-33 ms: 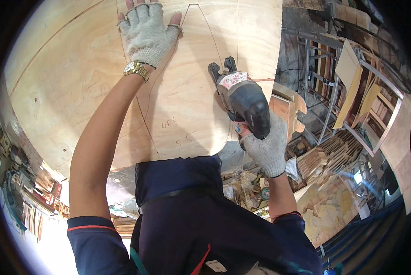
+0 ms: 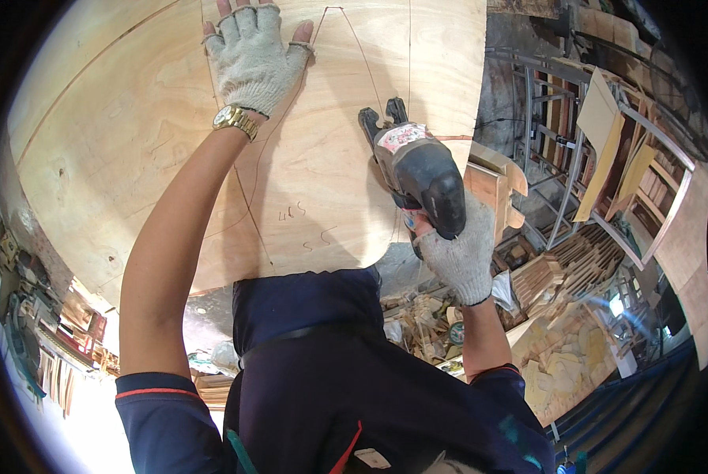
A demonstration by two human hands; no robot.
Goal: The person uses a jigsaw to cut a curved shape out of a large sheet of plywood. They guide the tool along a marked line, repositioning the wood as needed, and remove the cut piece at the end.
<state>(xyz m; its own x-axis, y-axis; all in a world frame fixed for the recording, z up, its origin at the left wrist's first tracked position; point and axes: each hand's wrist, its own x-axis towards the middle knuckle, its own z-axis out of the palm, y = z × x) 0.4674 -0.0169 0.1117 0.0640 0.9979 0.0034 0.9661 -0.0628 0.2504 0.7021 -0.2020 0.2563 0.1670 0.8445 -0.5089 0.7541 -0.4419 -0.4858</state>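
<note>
Currently, the jigsaw [image 2: 417, 170] is being gripped by the right hand [image 2: 461, 257], fingers closed, while the left hand [image 2: 251, 59], fingers spread flat, is being pressed on the plywood sheet [image 2: 133, 158]; a wandering cut is being risked.

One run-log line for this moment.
left hand: flat on plywood sheet | right hand: gripping jigsaw at sheet's right edge | pencil outline: visible

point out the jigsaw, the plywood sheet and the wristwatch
jigsaw [image 2: 421, 170], head view, on its dark motor housing
plywood sheet [image 2: 117, 134], head view, on bare wood left of the forearm
wristwatch [image 2: 235, 120], head view, on the gold band
</note>
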